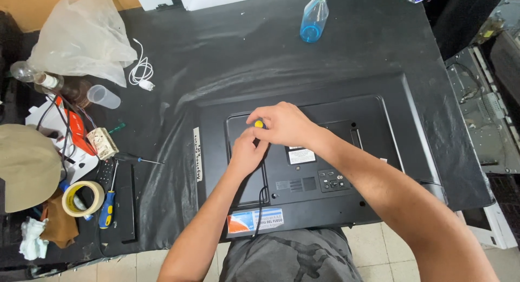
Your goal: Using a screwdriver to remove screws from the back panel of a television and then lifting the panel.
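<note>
Both hands are working a screw in the TV back [336,198]: right hand [284,125] gripping a yellow-capped screwdriver [259,124], left hand [246,152] closing around its shaft; turning it steadily seems next.

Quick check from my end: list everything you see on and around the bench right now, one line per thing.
Flat-screen set: one, black, face down, bench centre.
Yellow-capped tool: one, under both hands; mostly hidden.
Black cable: one, down the set's back.
Spray bottle: one, clear blue, far edge.
White cable: one, coiled, upper left.
Plastic bag: one, clear, upper left.
Plastic cup: one, clear, on its side, left.
Tape roll: one, beige, left edge.
Screwdriver: one, blue and yellow, beside the tape.
Cap: one, tan, far left.
Left hand: on the set, at the tool.
Right hand: over the tool.
</note>
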